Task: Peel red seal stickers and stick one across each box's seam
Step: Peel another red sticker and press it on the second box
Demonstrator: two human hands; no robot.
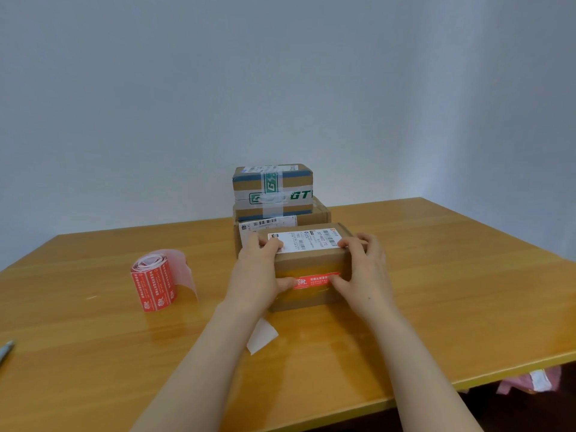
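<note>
Pale grey wall behind, and a wooden tabletop (436,275) carrying everything in front of you. The red sticker (314,281) lies flat on the near face of the box (308,260), running lengthwise along the band of yellowish tape there. Whether it crosses the seam under that tape I cannot tell. It is a narrow red strip with white print and looks smooth, with no lifted corner showing.

Your left hand (261,269) and right hand (361,269) each have their grip clamped on the box, fingers hooked over the top edge beside the white shipping label and 1 thumb on each end of the sticker. That hold likely steadies the box so thumb pressure seats the glue.

Just behind the box stand 3 stacked boxes (272,185), probably waiting their turn; no red shows on them from here. The roll (154,283) of red stickers stands upright well to your left, its pink liner trailing loose. A white scrap of backing paper (261,336) lies under your left forearm, and a pen (5,350) pokes in at the left edge.
</note>
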